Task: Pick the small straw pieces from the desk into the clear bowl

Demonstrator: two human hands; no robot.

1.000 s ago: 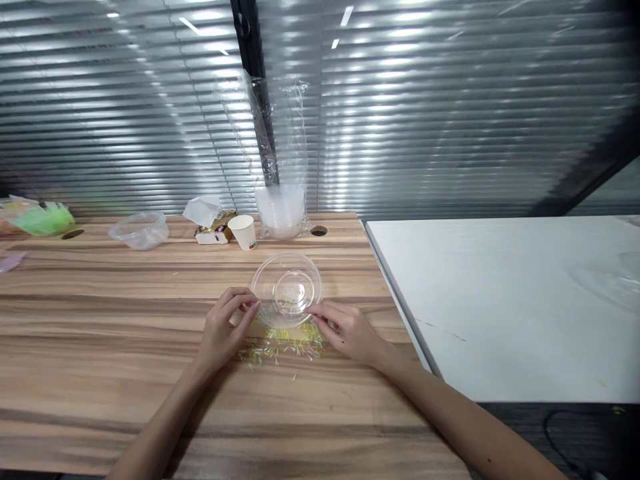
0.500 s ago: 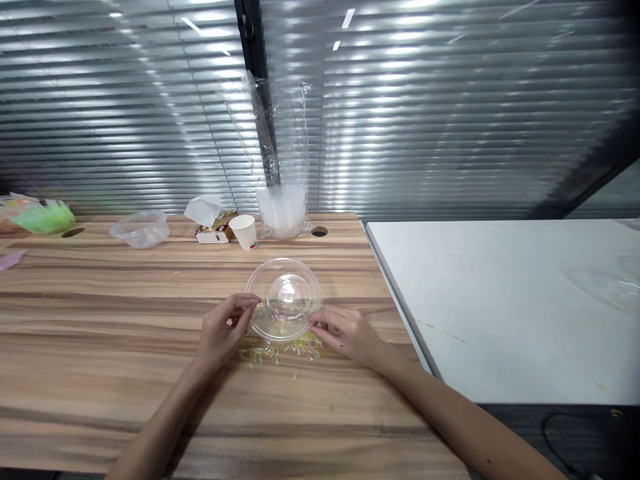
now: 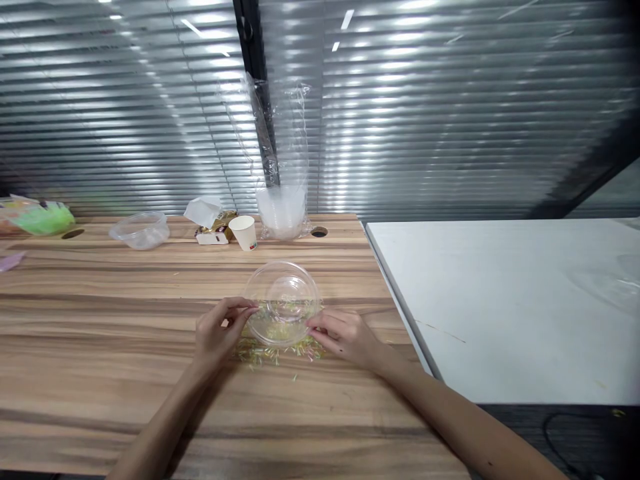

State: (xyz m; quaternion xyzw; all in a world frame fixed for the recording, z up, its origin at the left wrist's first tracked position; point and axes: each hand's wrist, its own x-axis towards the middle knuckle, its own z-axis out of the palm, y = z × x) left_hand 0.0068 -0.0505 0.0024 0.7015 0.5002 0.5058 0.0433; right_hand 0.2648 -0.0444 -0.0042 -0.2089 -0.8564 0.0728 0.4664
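Observation:
A clear, round plastic lid (image 3: 293, 283) with a raised inner ring is held between my hands over the table. My left hand (image 3: 220, 330) pinches the rim on the left side, thumb against fingertips. On the lower right, the fingers of my right hand (image 3: 345, 335) close on the same rim. Beneath and in front of the lid lies a tangle of shiny yellow-green tinsel strands (image 3: 273, 353), partly seen through the plastic. Whether the lid touches the tinsel is hard to make out.
Along the back stand a clear plastic bowl (image 3: 141, 231), a tissue box (image 3: 214, 235), a white paper cup (image 3: 244, 233) and bagged stacked plastic bowls (image 3: 283, 212). Bagged green material (image 3: 45, 218) lies far left. A white table (image 3: 500, 300) adjoins on the right.
The lid has come slightly down and toward me, and the bright glare on its middle has faded. Both hands keep their pinch on its rim.

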